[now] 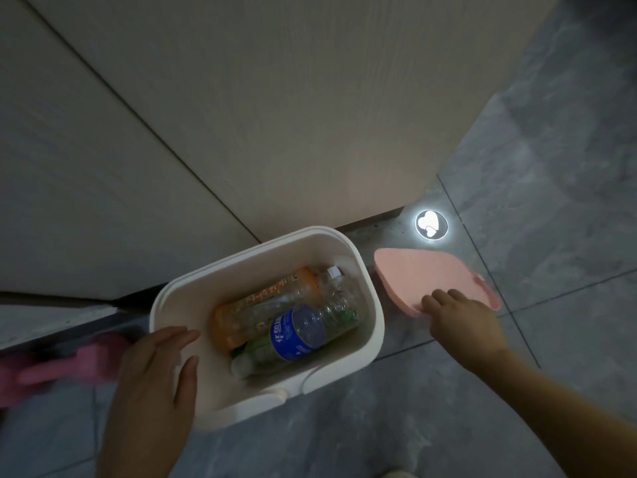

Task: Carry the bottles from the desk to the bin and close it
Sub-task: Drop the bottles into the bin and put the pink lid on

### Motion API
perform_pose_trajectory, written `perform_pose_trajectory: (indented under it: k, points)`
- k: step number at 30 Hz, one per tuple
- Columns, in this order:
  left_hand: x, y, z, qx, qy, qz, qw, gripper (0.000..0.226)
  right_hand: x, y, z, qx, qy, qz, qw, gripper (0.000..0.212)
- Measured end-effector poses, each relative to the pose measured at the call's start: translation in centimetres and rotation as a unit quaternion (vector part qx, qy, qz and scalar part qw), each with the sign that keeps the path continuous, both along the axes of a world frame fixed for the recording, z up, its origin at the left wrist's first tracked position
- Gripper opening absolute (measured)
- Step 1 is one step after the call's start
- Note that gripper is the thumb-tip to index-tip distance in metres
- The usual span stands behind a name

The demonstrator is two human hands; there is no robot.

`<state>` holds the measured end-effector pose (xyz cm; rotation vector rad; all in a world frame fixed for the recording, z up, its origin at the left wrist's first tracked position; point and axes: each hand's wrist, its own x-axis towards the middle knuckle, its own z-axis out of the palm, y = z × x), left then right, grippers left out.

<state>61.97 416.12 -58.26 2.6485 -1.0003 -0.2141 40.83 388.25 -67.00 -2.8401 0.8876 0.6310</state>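
Note:
A white bin stands open on the grey floor. Inside lie an orange-labelled bottle, a clear bottle with a blue label and a clear bottle with a white cap. The pink lid lies on the floor just right of the bin. My right hand rests on the lid's near edge, fingers curled over it. My left hand lies flat on the bin's left rim, fingers apart, holding nothing.
A beige cabinet or door panel rises right behind the bin. A round glowing floor light with a heart shape sits behind the lid. Something pink and blurred lies on the floor at the left.

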Motion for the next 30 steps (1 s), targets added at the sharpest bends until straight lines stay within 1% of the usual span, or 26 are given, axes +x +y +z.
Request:
perform_pose_trajectory:
  k: [1,4,6,10,13,16,17,19,21,22,24,28,30]
  points:
    - [0.0,0.0,0.2,0.0,0.012,0.013,1.0,0.037,-0.1,0.0,1.0,0.011,-0.009,-0.023,1.0,0.019]
    - [0.0,-0.2,0.9,-0.006,0.05,0.055,0.997,0.024,-0.5,0.1,3.6,0.046,-0.082,-0.089,0.992,0.017]
    - [0.0,-0.3,1.5,-0.009,0.084,0.082,0.993,0.026,-0.4,0.5,5.5,0.075,-0.125,-0.145,0.979,0.018]
    - [0.3,-0.4,2.7,-0.011,0.124,0.105,0.987,0.031,-0.6,1.3,8.8,0.114,-0.196,-0.245,0.943,0.017]
    - [0.2,-0.5,3.4,-0.008,0.176,0.148,0.973,0.036,-0.8,1.6,11.6,0.158,-0.245,-0.322,0.901,0.02]
    - [-0.2,-0.7,3.9,-0.022,0.234,0.194,0.953,0.042,-0.9,1.9,14.2,0.192,-0.301,-0.366,0.86,0.026]
    - [-0.3,-0.7,4.1,-0.023,0.245,0.203,0.948,0.043,-0.9,2.0,15.2,0.204,-0.325,-0.382,0.841,0.026]
    - [-0.4,-0.6,4.5,-0.02,0.263,0.218,0.94,0.044,-0.7,2.2,16.9,0.251,-0.377,-0.414,0.79,0.028]
    - [-0.4,-0.5,4.8,-0.019,0.278,0.231,0.932,0.044,-0.5,2.4,18.5,0.294,-0.419,-0.426,0.746,0.03]
    - [-0.5,-0.3,4.9,-0.017,0.283,0.234,0.93,0.044,-0.4,2.5,19.1,0.306,-0.435,-0.425,0.733,0.028]
    - [-0.4,0.0,5.0,-0.009,0.292,0.239,0.926,0.044,-0.2,2.9,20.2,0.318,-0.463,-0.414,0.717,0.028]
    - [-0.3,0.7,5.1,0.008,0.309,0.251,0.917,0.042,-0.1,3.9,21.4,0.313,-0.494,-0.412,0.699,0.037]
    - [-0.5,0.9,5.3,0.011,0.316,0.257,0.913,0.041,0.0,4.2,21.9,0.315,-0.513,-0.413,0.683,0.04]
